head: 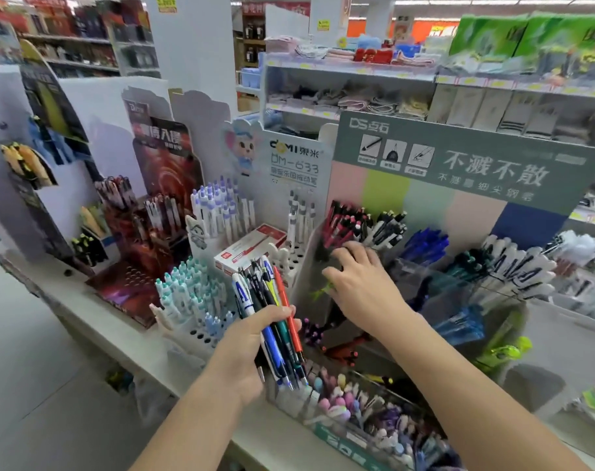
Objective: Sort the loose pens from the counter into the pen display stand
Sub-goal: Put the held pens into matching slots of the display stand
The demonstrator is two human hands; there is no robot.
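Note:
My left hand (245, 348) grips a mixed bundle of loose pens (275, 317): blue, black, green, white and one orange-red, tips pointing down. My right hand (360, 283) reaches into the tiered pen display stand (466, 178) with the grey-green header. Its fingers curl among the black and red pens (343, 222) of the upper left compartment, and something green (321, 293) shows under the palm. Whether the fingers hold a pen is unclear. Blue pens (425, 243) and white-and-black pens (513, 263) fill the compartments to the right.
A white stand of teal and lilac pens (191, 290) sits left of my left hand, with a red pen box (248, 248) behind it. A tray of pastel pens (364, 413) lies at the counter's front edge. Dark red displays stand further left. Shelves of goods rise behind.

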